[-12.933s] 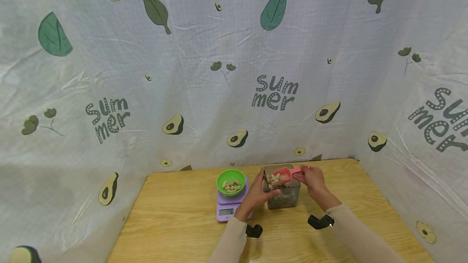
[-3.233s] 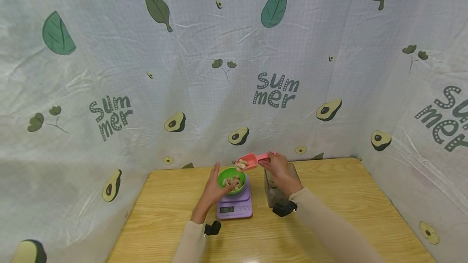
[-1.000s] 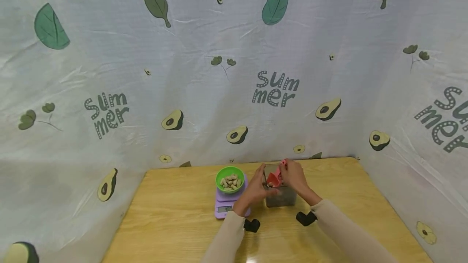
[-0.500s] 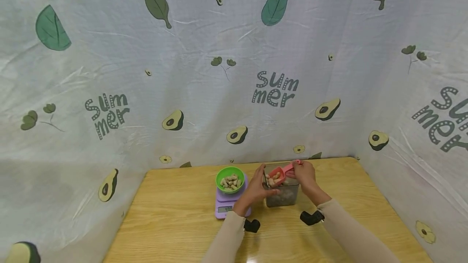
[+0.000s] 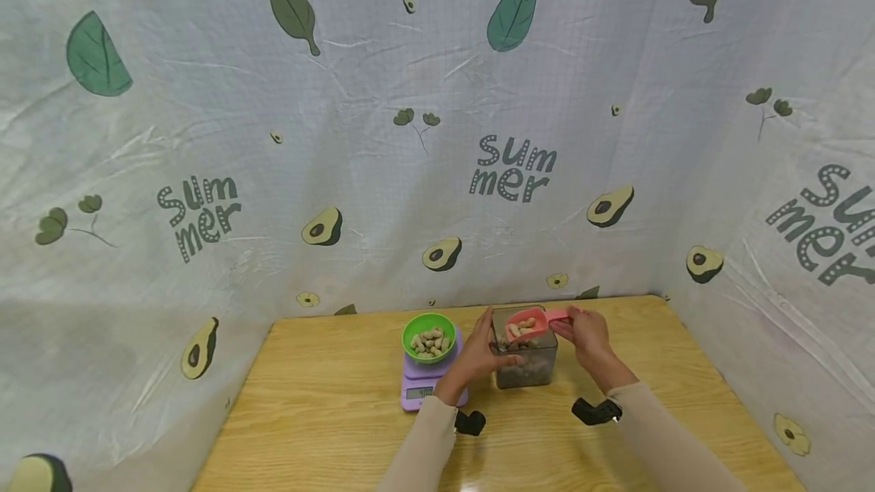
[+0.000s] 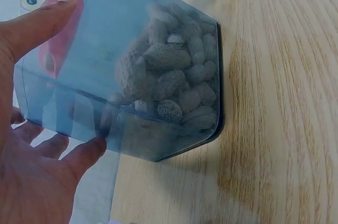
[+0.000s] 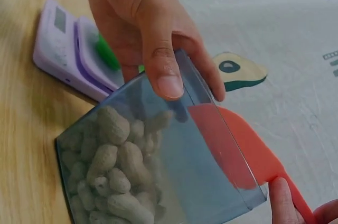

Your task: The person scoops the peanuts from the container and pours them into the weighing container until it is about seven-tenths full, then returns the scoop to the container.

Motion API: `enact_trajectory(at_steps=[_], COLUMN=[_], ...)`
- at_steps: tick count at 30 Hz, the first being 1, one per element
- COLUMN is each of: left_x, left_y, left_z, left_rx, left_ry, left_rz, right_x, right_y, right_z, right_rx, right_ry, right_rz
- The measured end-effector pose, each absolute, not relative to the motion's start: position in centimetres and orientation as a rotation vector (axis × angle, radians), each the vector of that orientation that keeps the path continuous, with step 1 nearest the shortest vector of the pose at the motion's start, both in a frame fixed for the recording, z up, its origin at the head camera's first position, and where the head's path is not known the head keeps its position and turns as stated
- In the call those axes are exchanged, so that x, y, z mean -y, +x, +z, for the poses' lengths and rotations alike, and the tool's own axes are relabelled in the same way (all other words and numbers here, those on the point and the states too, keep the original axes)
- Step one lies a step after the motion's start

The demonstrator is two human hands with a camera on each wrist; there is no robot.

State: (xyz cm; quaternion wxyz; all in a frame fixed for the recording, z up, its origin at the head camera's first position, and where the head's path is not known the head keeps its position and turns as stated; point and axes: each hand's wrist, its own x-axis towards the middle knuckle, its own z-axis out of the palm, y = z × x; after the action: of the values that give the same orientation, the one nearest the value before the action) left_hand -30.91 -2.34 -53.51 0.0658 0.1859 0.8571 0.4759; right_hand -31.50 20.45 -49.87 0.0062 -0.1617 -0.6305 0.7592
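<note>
My left hand (image 5: 476, 359) grips the left side of a clear grey plastic container (image 5: 525, 372), thumb across the front wall and fingers along the side. Peanuts (image 7: 119, 160) fill the lower part of it. My right hand (image 5: 588, 334) pinches the handle of a pink scoop (image 5: 559, 314), which is held nearly level at the container's mouth with a few peanuts in its bowl. In the right wrist view, the scoop's blade shows through the upper wall. To the left, a green bowl (image 5: 428, 316) holding peanuts (image 5: 431, 342) sits on a purple kitchen scale (image 5: 414, 372).
The scale's display (image 5: 420, 393) is lit, partly beside my left forearm. All of it stands on a wooden table (image 5: 328, 401), whose back edge meets a white printed curtain (image 5: 383, 211). Another curtain side hangs along the right edge.
Since 3.2 s ago, my left hand has gone from the bowl to the container, and the bowl holds more peanuts. Within the last second, the scoop has risen from inside the container, carrying peanuts.
</note>
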Motion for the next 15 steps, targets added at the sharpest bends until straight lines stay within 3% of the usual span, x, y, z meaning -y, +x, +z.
enact_trajectory(at_steps=[15], left_x=[4.2], left_y=[-30.3], left_z=[-51.9], left_rx=[-2.656], left_ry=[0.594], left_rz=[1.431], right_x=[-20.8], right_y=[-31.2], right_z=[-47.6], right_rx=[1.765], right_ry=[-0.420], right_rz=[2.537])
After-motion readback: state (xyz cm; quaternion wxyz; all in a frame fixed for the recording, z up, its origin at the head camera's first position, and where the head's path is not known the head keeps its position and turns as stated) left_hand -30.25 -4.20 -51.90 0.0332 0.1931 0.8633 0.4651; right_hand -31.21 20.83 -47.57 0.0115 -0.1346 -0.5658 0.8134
